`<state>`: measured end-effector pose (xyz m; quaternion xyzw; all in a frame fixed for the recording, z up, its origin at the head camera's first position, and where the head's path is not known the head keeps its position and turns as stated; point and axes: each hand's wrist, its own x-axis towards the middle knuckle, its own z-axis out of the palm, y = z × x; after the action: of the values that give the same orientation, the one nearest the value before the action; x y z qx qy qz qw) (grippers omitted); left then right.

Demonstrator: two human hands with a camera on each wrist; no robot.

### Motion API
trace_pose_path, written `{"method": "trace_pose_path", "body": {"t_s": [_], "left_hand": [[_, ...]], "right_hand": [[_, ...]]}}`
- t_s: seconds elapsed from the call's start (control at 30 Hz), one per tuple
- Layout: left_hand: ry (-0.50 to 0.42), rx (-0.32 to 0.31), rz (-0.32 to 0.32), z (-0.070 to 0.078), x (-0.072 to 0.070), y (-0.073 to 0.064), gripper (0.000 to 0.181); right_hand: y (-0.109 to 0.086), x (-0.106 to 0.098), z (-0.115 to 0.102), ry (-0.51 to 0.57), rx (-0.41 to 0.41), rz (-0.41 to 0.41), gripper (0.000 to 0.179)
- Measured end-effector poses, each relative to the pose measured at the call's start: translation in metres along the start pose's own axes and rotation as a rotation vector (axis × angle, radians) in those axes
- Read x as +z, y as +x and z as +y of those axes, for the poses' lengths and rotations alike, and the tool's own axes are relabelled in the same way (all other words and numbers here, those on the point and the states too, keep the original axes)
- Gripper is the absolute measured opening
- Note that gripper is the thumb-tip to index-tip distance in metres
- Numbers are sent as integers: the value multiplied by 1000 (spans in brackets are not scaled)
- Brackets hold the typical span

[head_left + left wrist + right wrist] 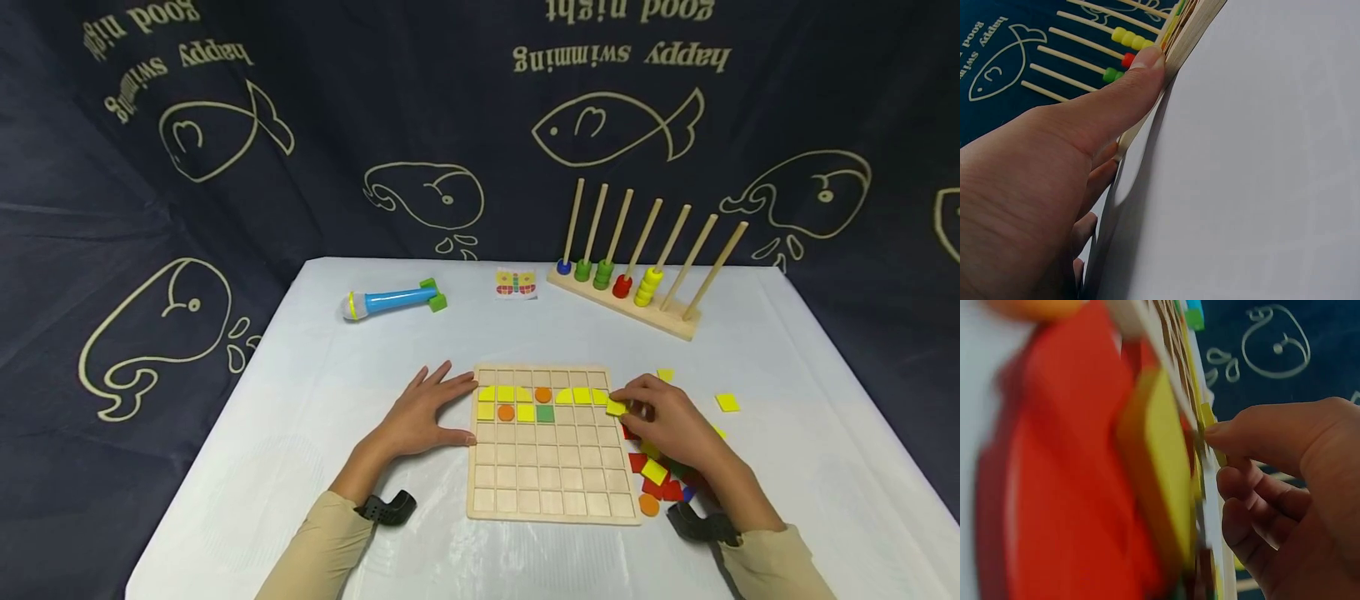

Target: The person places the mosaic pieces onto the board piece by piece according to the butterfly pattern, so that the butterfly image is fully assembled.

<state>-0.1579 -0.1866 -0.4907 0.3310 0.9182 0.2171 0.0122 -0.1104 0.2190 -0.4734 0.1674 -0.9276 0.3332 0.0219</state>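
A wooden grid board (558,454) lies on the table, with yellow, orange and green tiles in its second and third rows from the back. My left hand (416,417) rests at the board's left edge, fingers spread and fairly straight; in the left wrist view its thumb (1138,78) lies against the wooden edge. My right hand (671,421) pinches a yellow tile (616,407) between thumb and fingers, over the right end of the third row. The same yellow tile (1209,419) shows at the thumb tip in the right wrist view.
Loose red, yellow, blue and orange tiles (655,472) lie right of the board, partly under my right forearm. A yellow tile (727,403) lies farther right. Behind stand a peg rack with coloured beads (626,304), a butterfly card (516,284) and a blue toy microphone (393,300).
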Motion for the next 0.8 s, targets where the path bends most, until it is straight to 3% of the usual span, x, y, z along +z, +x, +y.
{"method": "trace_pose_path", "body": {"t_s": [0.47, 0.8], "left_hand": [[6, -6, -7, 2, -1, 1, 89], [2, -4, -2, 0, 0, 0, 90]], "right_hand": [[25, 26, -33, 7, -199, -103, 26], [31, 34, -44, 28, -203, -114, 25]]}}
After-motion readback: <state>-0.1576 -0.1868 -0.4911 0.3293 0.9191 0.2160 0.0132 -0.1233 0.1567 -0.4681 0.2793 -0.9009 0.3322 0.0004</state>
